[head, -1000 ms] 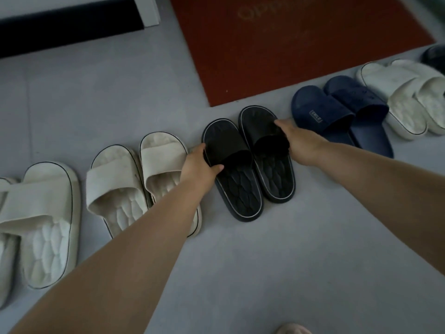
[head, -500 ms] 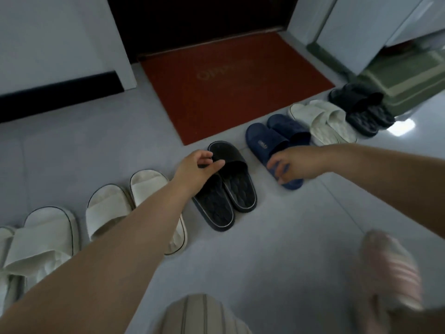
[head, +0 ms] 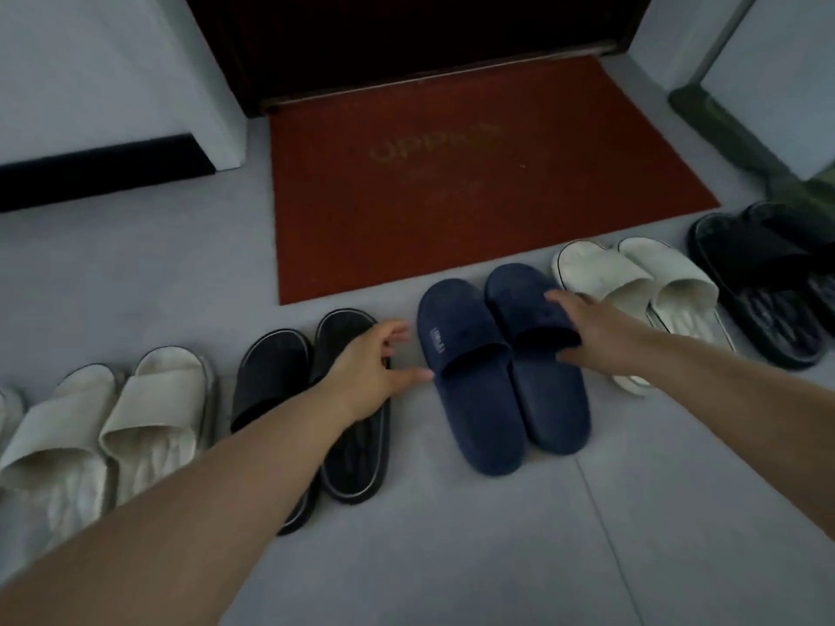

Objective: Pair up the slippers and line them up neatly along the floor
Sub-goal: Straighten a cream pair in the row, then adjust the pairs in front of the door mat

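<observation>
Pairs of slippers stand in a row on the grey floor. From left to right: a cream pair, a black pair, a navy pair, a white pair and another black pair. My left hand hovers over the right black slipper, fingers apart, thumb reaching toward the left navy slipper. My right hand rests on the strap of the right navy slipper, fingers curled over its edge.
A red doormat lies behind the row, in front of a dark doorway. A white wall with a black skirting is at the left. A green mat lies at the far right. More cream slippers sit at the left edge.
Both hands have left the black pair and moved right to the navy pair. My right hand now lies on the right navy slipper. The view shifted right.
</observation>
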{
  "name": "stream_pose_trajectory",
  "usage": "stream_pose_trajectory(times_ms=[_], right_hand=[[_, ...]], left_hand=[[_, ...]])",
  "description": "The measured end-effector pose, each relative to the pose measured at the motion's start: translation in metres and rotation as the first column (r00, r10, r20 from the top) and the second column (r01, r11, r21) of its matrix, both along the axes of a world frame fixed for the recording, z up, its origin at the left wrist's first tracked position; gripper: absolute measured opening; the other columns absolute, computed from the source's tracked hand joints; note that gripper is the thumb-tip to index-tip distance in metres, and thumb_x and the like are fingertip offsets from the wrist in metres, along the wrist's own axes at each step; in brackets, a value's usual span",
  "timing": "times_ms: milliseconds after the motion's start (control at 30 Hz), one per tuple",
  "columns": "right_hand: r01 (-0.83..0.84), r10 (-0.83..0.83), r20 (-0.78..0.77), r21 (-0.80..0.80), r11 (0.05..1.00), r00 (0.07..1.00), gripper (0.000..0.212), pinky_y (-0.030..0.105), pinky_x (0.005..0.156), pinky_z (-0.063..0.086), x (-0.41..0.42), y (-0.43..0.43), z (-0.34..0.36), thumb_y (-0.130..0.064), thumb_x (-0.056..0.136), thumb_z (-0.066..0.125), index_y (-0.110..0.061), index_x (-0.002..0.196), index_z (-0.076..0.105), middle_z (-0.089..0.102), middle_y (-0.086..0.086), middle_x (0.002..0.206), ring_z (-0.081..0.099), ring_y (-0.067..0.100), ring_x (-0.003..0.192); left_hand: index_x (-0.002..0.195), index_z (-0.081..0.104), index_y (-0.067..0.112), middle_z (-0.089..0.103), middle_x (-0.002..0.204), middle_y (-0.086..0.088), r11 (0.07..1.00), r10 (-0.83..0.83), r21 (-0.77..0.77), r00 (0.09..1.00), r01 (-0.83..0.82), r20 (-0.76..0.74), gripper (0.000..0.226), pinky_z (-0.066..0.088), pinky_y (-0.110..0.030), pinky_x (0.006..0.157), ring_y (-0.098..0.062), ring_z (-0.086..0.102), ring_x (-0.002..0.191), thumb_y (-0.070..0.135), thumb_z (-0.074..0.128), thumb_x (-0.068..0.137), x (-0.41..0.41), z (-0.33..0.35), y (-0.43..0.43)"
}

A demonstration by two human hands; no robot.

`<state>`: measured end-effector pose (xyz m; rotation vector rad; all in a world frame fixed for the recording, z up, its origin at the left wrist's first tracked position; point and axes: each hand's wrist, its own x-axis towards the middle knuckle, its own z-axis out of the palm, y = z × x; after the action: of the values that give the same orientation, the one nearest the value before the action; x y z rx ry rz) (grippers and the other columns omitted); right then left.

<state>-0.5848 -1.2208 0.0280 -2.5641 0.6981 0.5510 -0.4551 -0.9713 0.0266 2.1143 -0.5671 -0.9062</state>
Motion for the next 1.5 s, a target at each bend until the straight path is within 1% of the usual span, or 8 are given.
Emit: stream_pose_trajectory(times_ms=[200, 433, 800, 933, 1033, 1133, 1300, 1500], right_hand=[[-0.167, 0.175, -0.01, 0.258, 0.951, 0.984, 0.118, 0.037, 0.104, 0.04, 0.035, -0.067, -0.043, -0.019, 0.065, 0.081, -0.026, 0.148, -0.002, 0.033, 0.008, 0.15, 0.041, 0.026, 0.131], [-0.223, 0.208, 0.081, 0.378, 0.898, 0.975, 0.113, 0.034, 0.105, 0.037, 0.035, -0.063, -0.052, -0.014, 0.068, 0.079, -0.027, 0.149, 0.0, 0.024, -0.001, 0.155, 0.034, 0.022, 0.137], [-0.177, 0.105, 0.18, 0.457, 0.872, 0.978, 0.112, 0.03, 0.112, 0.027, 0.021, -0.059, -0.057, -0.025, 0.064, 0.084, -0.027, 0.148, 0.009, 0.024, -0.002, 0.155, 0.029, 0.016, 0.14], [-0.203, 0.079, 0.322, 0.373, 0.905, 0.943, 0.093, 0.027, 0.106, 0.033, -0.004, -0.071, -0.045, -0.021, 0.069, 0.08, -0.02, 0.144, 0.026, 0.032, 0.004, 0.148, 0.036, 0.02, 0.134], [-0.142, 0.028, 0.425, 0.239, 0.961, 0.905, 0.058, 0.026, 0.097, 0.037, -0.037, -0.093, -0.04, -0.013, 0.072, 0.072, -0.016, 0.126, 0.051, 0.05, 0.006, 0.129, 0.047, 0.022, 0.12], [0.109, -0.166, 0.498, 0.142, 0.984, 0.851, 0.04, 0.038, 0.095, 0.043, -0.071, -0.127, -0.042, -0.006, 0.072, 0.068, -0.014, 0.11, 0.06, 0.055, 0.011, 0.118, 0.051, 0.031, 0.112], [0.454, -0.46, 0.279, 0.091, 0.886, 0.843, 0.065, 0.045, 0.106, 0.031, -0.095, -0.191, -0.042, -0.012, 0.081, 0.062, -0.016, 0.139, 0.032, 0.031, 0.017, 0.143, 0.033, 0.038, 0.129], [0.364, -0.373, 0.101, 0.097, 0.926, 0.922, 0.062, 0.035, 0.095, 0.041, -0.078, -0.213, -0.064, -0.02, 0.091, 0.048, -0.022, 0.146, 0.02, 0.048, 0.014, 0.14, 0.05, 0.035, 0.122]], left_hand=[[0.145, 0.022, 0.026, 0.03, 0.151, 0.002, 0.986, 0.155, 0.079, 0.986, -0.15, -0.057, 0.093, 0.028, -0.019, 0.099, -0.014, 0.03, 0.139, 0.015, 0.078, 0.071, -0.022, -0.029, -0.085], [0.147, 0.014, 0.022, 0.028, 0.153, -0.004, 0.957, 0.199, 0.224, 0.979, -0.187, -0.036, 0.083, 0.026, -0.016, 0.094, -0.018, 0.031, 0.138, 0.007, 0.064, 0.083, -0.034, -0.03, -0.083], [0.144, 0.025, 0.015, 0.034, 0.151, -0.003, 0.954, 0.277, 0.122, 0.961, -0.273, -0.018, 0.083, 0.023, -0.019, 0.105, -0.015, 0.03, 0.139, 0.005, 0.072, 0.076, -0.035, -0.04, -0.07], [0.141, 0.032, 0.02, 0.04, 0.145, 0.004, 0.926, 0.378, 0.016, 0.925, -0.377, -0.045, 0.078, 0.03, -0.023, 0.102, -0.012, 0.037, 0.135, 0.016, 0.074, 0.075, -0.049, -0.026, -0.092], [0.138, 0.037, 0.024, 0.046, 0.135, 0.013, 0.956, 0.287, -0.057, 0.957, -0.288, -0.026, 0.07, 0.031, -0.018, 0.097, -0.001, 0.039, 0.124, 0.023, 0.072, 0.077, -0.067, -0.013, -0.132], [0.135, 0.039, 0.026, 0.047, 0.136, 0.013, 0.987, 0.141, -0.086, 0.99, -0.139, 0.018, 0.065, 0.029, -0.013, 0.097, 0.002, 0.038, 0.124, 0.024, 0.071, 0.078, -0.081, -0.014, -0.177], [0.138, 0.037, 0.024, 0.04, 0.146, 0.003, 0.999, -0.048, -0.008, 0.99, 0.05, 0.13, 0.066, 0.025, -0.018, 0.101, -0.013, 0.034, 0.136, 0.023, 0.068, 0.081, -0.086, -0.032, -0.247], [0.147, 0.019, 0.019, 0.022, 0.156, -0.003, 0.963, -0.184, 0.229, 0.969, 0.145, 0.164, 0.071, 0.027, -0.036, 0.116, -0.026, 0.029, 0.14, 0.024, 0.058, 0.087, -0.065, -0.053, -0.303]])
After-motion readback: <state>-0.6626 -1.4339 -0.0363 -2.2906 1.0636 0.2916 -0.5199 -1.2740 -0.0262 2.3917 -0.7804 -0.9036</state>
